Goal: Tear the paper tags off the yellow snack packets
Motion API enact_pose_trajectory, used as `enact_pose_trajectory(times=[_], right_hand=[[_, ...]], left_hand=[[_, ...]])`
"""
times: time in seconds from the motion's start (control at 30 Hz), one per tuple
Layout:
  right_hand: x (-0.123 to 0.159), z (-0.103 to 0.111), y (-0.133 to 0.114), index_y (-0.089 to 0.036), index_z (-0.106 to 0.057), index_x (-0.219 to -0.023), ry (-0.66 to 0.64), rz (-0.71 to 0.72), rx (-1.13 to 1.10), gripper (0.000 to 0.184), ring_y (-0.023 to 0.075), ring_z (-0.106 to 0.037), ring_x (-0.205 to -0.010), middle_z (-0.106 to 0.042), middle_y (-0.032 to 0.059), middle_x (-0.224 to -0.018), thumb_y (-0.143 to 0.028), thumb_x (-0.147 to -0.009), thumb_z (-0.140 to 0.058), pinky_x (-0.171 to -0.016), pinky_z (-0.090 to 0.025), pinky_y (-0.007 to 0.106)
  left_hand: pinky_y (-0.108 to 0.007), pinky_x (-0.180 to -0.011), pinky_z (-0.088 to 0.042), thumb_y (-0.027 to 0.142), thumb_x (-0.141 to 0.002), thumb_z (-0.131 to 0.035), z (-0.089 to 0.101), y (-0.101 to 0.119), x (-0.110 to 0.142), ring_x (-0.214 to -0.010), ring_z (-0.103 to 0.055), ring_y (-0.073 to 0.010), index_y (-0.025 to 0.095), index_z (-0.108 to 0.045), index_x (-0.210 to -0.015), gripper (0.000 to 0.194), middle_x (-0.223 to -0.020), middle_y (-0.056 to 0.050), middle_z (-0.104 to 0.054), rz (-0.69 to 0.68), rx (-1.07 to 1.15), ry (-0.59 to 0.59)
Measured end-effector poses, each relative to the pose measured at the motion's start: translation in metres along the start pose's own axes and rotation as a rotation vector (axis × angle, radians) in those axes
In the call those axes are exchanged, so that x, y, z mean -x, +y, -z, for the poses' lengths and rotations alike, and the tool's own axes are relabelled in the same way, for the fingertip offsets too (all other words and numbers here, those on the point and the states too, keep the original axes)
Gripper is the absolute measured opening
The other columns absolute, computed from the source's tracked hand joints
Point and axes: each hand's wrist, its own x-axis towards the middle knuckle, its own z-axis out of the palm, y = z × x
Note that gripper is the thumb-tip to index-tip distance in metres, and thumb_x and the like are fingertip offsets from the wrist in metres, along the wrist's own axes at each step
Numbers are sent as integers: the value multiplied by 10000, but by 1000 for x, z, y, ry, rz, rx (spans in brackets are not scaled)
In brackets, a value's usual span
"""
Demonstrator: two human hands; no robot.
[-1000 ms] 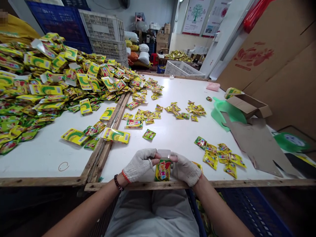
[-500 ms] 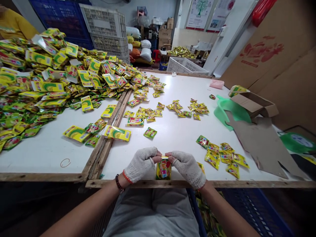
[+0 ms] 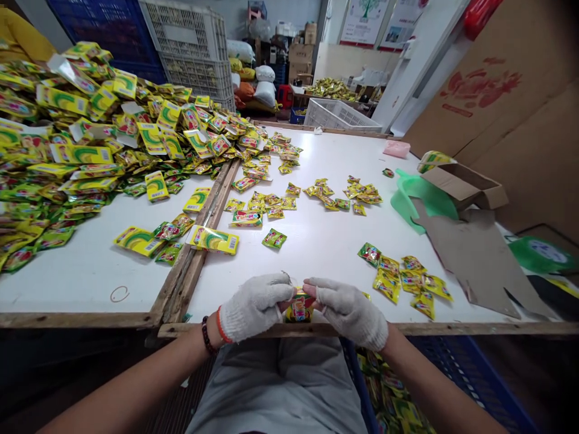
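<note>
Both hands are at the near edge of the desk (image 3: 325,265), right in front of the person's lap, in white knitted gloves that leave the fingertips bare. The left hand (image 3: 257,306) has its fingers closed on the upper left side of a small box (image 3: 299,306), and the right hand (image 3: 351,310) pinches the upper right side in the same way. The box stands upright between them, its printed front facing the person; the fingers partly cover its top, so I can't tell whether that is fully closed.

Beyond the hands a green packet (image 3: 274,239) lies alone on the white top. A yellow box (image 3: 214,240) rests across the wooden strip (image 3: 194,265) that divides the surface, and left of it rises a big heap (image 3: 113,132) of boxes and packets. Over to the right is a loose group of packets (image 3: 411,281), mostly yellow, near a torn piece of cardboard (image 3: 479,259). Part of that cardboard overlaps a green plastic bowl (image 3: 418,202), beside an open brown carton (image 3: 465,184). Below the desk, a blue crate (image 3: 479,380) shows on the right.
</note>
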Motion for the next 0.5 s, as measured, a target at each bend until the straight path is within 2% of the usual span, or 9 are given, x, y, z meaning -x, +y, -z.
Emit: enact_pose_trajectory(times=[0.07, 0.13, 0.2, 0.23, 0.3, 0.37, 0.43, 0.5], right_hand=[[5, -8, 0, -243, -607, -1191, 22, 26, 29, 410, 208, -623, -1030, -627, 74, -1189, -150, -799, -534, -854, -533, 328], [5, -16, -1, -246, -637, -1142, 107, -17, 23, 380, 199, -642, -969, -667, 67, -1101, -130, -803, -507, -818, -543, 318], [4, -15, -5, -247, -669, -1050, 187, -105, 0, 321, 190, -655, -881, -692, 53, -984, -138, -811, -485, -768, -549, 307], [5, -8, -7, -243, -674, -1009, 221, -158, 3, 282, 191, -655, -848, -693, 52, -942, -161, -816, -486, -745, -549, 305], [11, 22, -12, -236, -676, -920, 241, -252, 63, 198, 194, -647, -770, -691, 53, -864, -229, -822, -504, -673, -541, 296], [22, 66, -18, -242, -669, -786, 204, -320, 194, 148, 190, -620, -667, -670, 45, -743, -285, -815, -531, -574, -505, 282], [37, 106, -28, -241, -642, -681, 191, -371, 356, 158, 192, -591, -635, -635, 43, -681, -312, -798, -564, -559, -473, 291], [49, 124, -44, -232, -623, -656, 240, -400, 452, 167, 197, -582, -664, -619, 47, -700, -295, -799, -564, -610, -473, 309]], left_hand=[[-233, -638, -382, 118, -823, -440, -2, 1, 2, -697, -482, -140, 159, -601, -765, 175, -749, -40, -527, -24, -70, -14], [-235, -683, -414, 150, -855, -430, 0, 1, 0, -743, -517, -146, 159, -606, -853, 177, -803, -51, -549, -8, -60, -38], [-256, -775, -442, 198, -867, -448, 11, -4, -2, -866, -550, -167, 156, -588, -1003, 200, -950, -81, -575, 40, -78, -43], [-281, -831, -444, 203, -847, -483, 21, -9, -4, -948, -546, -188, 154, -568, -1067, 241, -1042, -100, -568, 79, -138, -38], [-376, -946, -401, 164, -747, -576, 48, -23, -3, -1106, -490, -255, 151, -544, -1133, 388, -1181, -132, -527, 183, -376, -36], [-501, -1014, -303, 96, -654, -600, 79, -38, 1, -1193, -422, -325, 154, -544, -1156, 508, -1219, -153, -521, 317, -675, -70], [-588, -999, -249, 69, -714, -510, 105, -49, 8, -1169, -451, -348, 151, -555, -1158, 453, -1181, -168, -565, 450, -878, -82], [-555, -950, -320, 65, -761, -460, 116, -56, 13, -1046, -548, -318, 146, -613, -1059, 345, -1111, -144, -621, 483, -882, -74]])
